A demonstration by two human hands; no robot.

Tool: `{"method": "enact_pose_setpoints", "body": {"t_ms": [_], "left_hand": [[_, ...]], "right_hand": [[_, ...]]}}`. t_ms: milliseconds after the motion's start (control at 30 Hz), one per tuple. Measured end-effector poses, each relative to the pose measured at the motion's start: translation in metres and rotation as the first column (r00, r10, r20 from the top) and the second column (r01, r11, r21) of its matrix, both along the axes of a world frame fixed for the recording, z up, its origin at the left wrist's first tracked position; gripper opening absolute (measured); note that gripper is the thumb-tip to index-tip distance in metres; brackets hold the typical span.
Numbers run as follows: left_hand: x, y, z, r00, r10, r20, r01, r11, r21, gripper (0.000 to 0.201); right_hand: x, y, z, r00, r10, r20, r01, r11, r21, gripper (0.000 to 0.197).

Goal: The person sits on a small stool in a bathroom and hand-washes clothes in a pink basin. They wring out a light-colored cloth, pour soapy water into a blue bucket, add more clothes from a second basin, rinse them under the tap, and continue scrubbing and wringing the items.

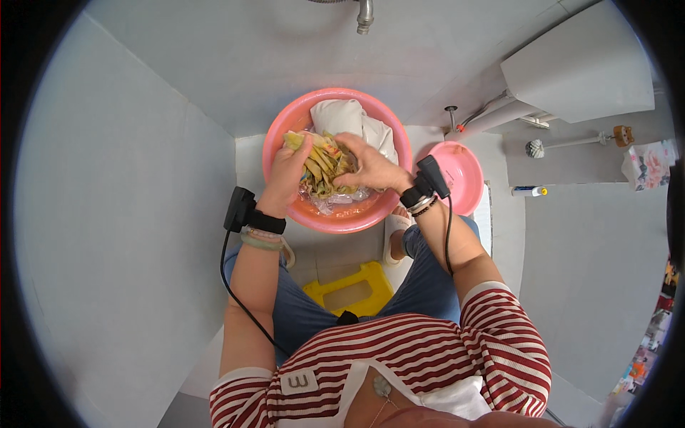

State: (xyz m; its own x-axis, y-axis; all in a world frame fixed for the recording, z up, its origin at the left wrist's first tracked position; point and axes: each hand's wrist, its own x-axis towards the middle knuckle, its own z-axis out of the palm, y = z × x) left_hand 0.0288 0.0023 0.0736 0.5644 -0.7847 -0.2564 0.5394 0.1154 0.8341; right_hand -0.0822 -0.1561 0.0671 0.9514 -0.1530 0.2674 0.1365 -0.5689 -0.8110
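A wad of yellow, patterned cloth (325, 170) is bunched up over a round pink basin (404, 135). My left hand (288, 170) grips its left side, thumb pointing up along the folds. On the other side my right hand (374, 167) curves round the cloth, with thumb and fingers at its edge. White cloth (341, 116) lies bunched in the back right of the basin, behind the yellow one. Clear, crinkled plastic or water (325, 205) shows below the yellow cloth; I cannot tell which.
A smaller pink basin (467, 178) stands right of the large one. A yellow plastic stool (382, 287) is between my legs. Above hangs a metal tap (365, 18). At right are a white sink (581, 64), a brush (564, 145) and a small white bottle (528, 191). A grey wall rises at left.
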Motion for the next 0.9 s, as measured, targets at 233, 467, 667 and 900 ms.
{"method": "enact_pose_setpoints", "body": {"t_ms": [233, 467, 667, 900], "left_hand": [[0.005, 0.005, 0.023, 0.994, 0.077, 0.079, -0.075, 0.997, -0.03, 0.041], [0.011, 0.01, 0.042, 0.967, 0.194, 0.168, -0.192, 0.981, -0.025, 0.044], [0.015, 0.014, 0.036, 0.978, 0.209, 0.02, -0.204, 0.97, -0.135, 0.046], [0.018, 0.016, 0.031, 0.983, 0.18, -0.029, -0.182, 0.977, -0.111, 0.043]], "right_hand": [[0.002, -0.009, 0.006, 0.957, 0.056, -0.286, 0.092, 0.874, 0.477, 0.026], [0.001, -0.037, 0.03, 0.949, -0.11, -0.294, 0.263, 0.788, 0.557, 0.027], [-0.001, -0.056, 0.046, 0.937, -0.275, -0.217, 0.342, 0.582, 0.738, 0.022], [-0.002, -0.069, 0.044, 0.909, -0.395, -0.13, 0.357, 0.581, 0.731, 0.016]]}}
